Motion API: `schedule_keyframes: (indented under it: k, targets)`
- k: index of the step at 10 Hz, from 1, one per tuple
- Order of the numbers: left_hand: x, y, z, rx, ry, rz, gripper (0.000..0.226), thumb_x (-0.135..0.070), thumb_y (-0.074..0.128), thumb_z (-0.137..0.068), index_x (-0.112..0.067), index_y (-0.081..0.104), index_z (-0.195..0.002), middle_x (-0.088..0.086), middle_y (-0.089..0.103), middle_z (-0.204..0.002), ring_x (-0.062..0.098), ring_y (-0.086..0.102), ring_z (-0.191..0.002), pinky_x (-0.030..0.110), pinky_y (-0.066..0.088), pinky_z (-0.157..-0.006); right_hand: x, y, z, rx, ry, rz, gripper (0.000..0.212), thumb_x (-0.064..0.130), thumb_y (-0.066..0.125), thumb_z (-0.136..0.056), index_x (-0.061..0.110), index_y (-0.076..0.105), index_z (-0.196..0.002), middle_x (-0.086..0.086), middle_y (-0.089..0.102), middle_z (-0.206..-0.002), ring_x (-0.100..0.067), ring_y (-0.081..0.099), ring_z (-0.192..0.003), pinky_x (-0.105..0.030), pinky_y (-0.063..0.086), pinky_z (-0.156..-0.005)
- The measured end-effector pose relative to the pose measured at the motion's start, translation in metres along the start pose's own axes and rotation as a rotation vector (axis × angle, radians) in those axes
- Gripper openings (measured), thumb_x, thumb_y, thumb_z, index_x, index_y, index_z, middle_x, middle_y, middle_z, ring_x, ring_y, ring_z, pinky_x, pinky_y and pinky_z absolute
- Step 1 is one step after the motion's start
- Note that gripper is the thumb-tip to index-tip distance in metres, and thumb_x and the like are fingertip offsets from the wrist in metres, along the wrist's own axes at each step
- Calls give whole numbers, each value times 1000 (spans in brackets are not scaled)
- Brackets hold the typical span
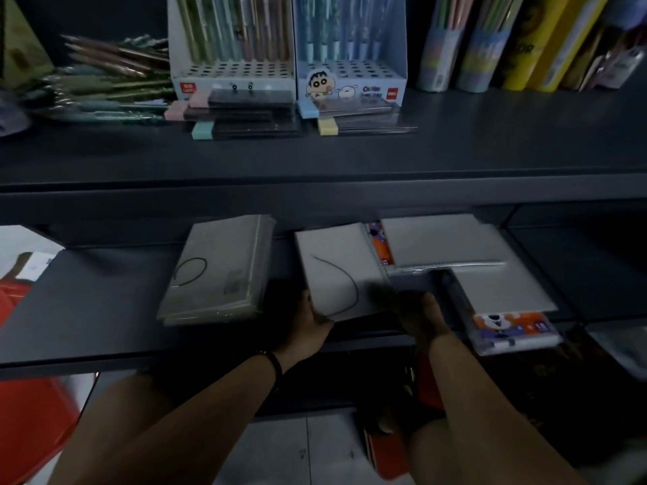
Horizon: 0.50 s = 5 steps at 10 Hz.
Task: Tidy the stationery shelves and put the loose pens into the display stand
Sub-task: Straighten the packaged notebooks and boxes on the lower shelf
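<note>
On the lower shelf [87,309] lies a white notebook [338,271] with a thin black elastic loop. My left hand [304,323] grips its near left corner, thumb on the cover. My right hand [416,313] is at its near right edge, blurred, fingers on the book's side. A wrapped stack of grey notebooks [220,271] lies to the left. On the upper shelf a heap of loose pens [112,75] lies left of two display stands, a white one [231,47] and a blue cartoon one [350,50], both holding upright pens.
More white notebooks [441,239] and orange cartoon-print packs [514,330] lie to the right on the lower shelf. Pastel-ended flat boxes [245,113] lie before the stands. Tall tubes and yellow packs [507,43] stand at upper right. A red object [31,421] is at lower left.
</note>
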<state>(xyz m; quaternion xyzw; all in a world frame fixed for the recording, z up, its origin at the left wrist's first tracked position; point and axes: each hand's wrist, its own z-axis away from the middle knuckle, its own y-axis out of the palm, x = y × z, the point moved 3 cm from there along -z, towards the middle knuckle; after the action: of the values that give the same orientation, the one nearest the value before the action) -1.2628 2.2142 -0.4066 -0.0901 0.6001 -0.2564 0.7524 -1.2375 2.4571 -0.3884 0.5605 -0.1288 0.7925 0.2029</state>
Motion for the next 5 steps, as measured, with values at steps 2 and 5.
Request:
schedule_keyframes:
  k: [2,5]
  targets:
    - [8,0,-8,16,-132,157,26,-2,53,-105,-5,67,-126,17,72,-119,19,76,-84,32,64,-72,-14,-8,-4,-47,63,-84,79,2,21,-113,35,68,-59,27,59,-46,10,61,-49,-13,52,-57]
    - [1,-13,-8,74,-120,384,41,0,52,-106,-8,53,-146,9,67,-114,22,76,-85,25,61,-68,-6,-7,27,-32,88,-50,44,-7,59,-100,6,71,-60,-13,61,-60,-13,59,-43,-22,43,-41]
